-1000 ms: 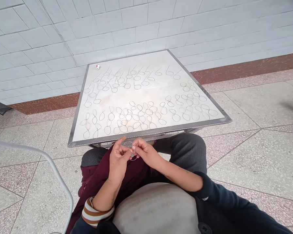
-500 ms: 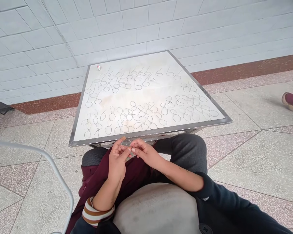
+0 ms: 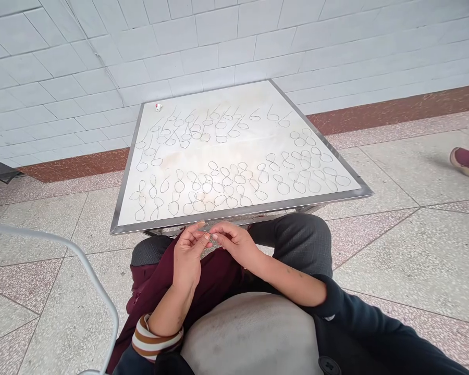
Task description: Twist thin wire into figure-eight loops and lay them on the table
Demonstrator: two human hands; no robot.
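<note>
Over my lap, just off the table's near edge, my left hand [image 3: 189, 252] pinches a thin wire loop [image 3: 207, 225] between thumb and fingers. My right hand [image 3: 237, 245] meets it there, its thumb and fingertips closed on the same wire. Only part of the loop shows between the hands. On the white table [image 3: 219, 156] lie many wire pieces: figure-eight shapes [image 3: 271, 162] along the near and right side, and single loops with straight tails [image 3: 221, 139] farther back.
A small white and red object [image 3: 158, 108] sits at the table's far left corner. Tiled wall stands behind the table. A grey metal tube [image 3: 89, 271] curves at the left. Someone's shoe [image 3: 467, 161] is on the floor at the far right.
The wire loop between my hands has turned and shows less clearly as a ring. My right hand has shifted slightly, its fingers more closed over the wire.
</note>
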